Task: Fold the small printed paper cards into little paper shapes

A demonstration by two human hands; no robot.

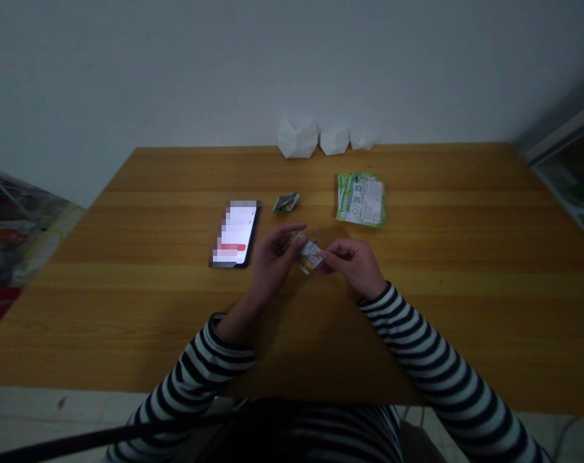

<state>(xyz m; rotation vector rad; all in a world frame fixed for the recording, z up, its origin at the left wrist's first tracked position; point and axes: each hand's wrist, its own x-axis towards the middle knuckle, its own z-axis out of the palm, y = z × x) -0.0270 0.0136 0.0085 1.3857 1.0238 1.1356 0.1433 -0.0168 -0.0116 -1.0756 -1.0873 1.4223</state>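
Note:
A small printed paper piece (309,256), white with yellow and green, is held above the wooden table (441,257). My left hand (276,257) grips its left side between thumb and fingers. At its right edge, my right hand (347,260) pinches it with thumb and forefinger. Just beyond my left hand lies a small folded paper piece (286,203), dark and green. A stack of green and white printed sheets (362,200) rests beyond my right hand.
A phone (237,235) with a lit screen lies left of my left hand. Three folded white paper shapes (298,139) stand in a row along the wall at the table's back edge. A shelf or cabinet (566,154) is at the far right.

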